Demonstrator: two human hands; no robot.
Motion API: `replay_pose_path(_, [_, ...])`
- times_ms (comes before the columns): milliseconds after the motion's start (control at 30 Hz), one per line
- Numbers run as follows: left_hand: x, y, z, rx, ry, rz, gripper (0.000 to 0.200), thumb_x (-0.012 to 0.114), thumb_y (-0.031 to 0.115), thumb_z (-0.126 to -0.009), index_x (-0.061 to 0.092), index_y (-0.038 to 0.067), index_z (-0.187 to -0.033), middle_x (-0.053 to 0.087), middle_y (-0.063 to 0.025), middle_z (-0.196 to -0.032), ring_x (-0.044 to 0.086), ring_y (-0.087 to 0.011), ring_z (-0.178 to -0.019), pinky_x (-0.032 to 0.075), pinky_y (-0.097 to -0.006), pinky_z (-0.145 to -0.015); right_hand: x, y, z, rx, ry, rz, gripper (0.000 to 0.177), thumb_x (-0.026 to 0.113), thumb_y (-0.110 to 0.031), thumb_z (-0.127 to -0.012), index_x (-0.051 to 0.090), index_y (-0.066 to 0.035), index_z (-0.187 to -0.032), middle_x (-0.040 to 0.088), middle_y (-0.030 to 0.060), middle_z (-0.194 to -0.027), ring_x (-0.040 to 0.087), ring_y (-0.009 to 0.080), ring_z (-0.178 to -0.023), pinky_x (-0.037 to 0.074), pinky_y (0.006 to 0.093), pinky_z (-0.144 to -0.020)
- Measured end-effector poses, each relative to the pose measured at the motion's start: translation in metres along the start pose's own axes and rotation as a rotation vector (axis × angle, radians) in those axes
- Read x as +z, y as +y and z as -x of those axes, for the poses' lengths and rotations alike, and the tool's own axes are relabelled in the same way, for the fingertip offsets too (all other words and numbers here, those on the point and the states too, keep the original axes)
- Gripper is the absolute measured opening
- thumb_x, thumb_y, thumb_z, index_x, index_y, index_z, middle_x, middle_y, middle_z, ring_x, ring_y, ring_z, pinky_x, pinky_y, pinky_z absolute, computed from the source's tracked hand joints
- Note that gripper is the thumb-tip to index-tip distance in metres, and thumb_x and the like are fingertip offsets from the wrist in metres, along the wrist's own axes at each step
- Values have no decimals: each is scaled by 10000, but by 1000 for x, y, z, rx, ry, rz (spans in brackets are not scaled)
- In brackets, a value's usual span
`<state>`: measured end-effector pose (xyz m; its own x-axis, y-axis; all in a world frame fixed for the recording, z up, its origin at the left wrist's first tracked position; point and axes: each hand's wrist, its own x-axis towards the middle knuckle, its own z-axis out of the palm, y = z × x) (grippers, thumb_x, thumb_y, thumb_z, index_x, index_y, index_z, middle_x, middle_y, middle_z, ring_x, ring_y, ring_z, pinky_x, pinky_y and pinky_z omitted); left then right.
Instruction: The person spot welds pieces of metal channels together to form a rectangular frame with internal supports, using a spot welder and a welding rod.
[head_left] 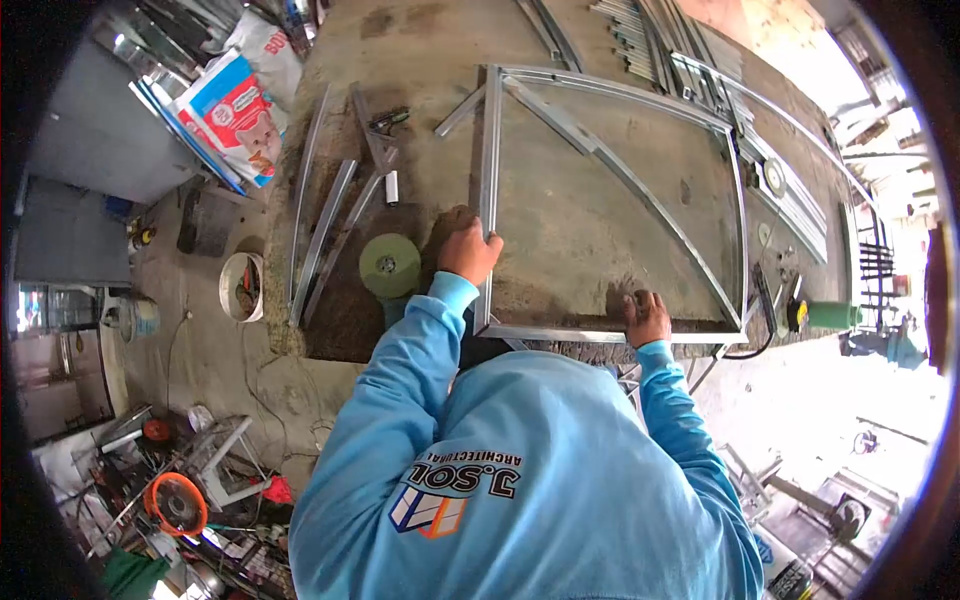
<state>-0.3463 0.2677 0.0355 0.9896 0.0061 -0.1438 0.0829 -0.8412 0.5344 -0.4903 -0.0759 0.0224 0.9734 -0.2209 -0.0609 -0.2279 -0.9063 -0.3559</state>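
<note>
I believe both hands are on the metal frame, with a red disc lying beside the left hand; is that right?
Not quite: the head view shows the disc beside the left hand is green, not red. Both hands, the right hand included, are indeed on the metal frame.

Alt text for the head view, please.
A person in a blue hoodie holds a metal frame flat on a workbench, left hand gripping its left bar, right hand on its near bar. Loose metal strips and a green disc lie beside it.
</note>
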Motion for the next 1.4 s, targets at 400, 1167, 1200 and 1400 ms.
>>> replay_pose_path(400, [-1,18,-1,-70,-44,-140,356,579,325,-864,620,5,-1013,694,-270,-892,684,-448,-834,554,-548,-769,-16,-23,0,109,-30,10,367,570,-443,-930,645,-110,-1063,647,143,-1062,636,399,-961,518,484,-806])
replay_pose_path(1167, [-4,-7,26,41,-126,-105,451,692,423,-822,672,-25,-871,673,-286,-896,655,-467,-875,529,-522,-765,-4,-11,2,145,-10,36,317,586,-418,-923,650,-144,-1069,666,148,-1102,645,402,-991,521,480,-828])
replay_pose_path(1200, [-5,-9,36,-4,-160,-113,446,688,430,-820,683,-13,-875,680,-282,-922,659,-460,-902,533,-521,-795,-5,-13,1,147,-2,34,318,586,-421,-923,650,-143,-1062,667,145,-1102,645,401,-993,522,479,-829])
replay_pose_path(1400, [-7,-15,66,-117,-272,-72,453,695,428,-818,684,-19,-893,684,-277,-962,656,-448,-939,531,-511,-828,-2,-10,2,121,8,31,302,580,-419,-930,655,-153,-1051,672,133,-1095,647,404,-986,520,486,-821])
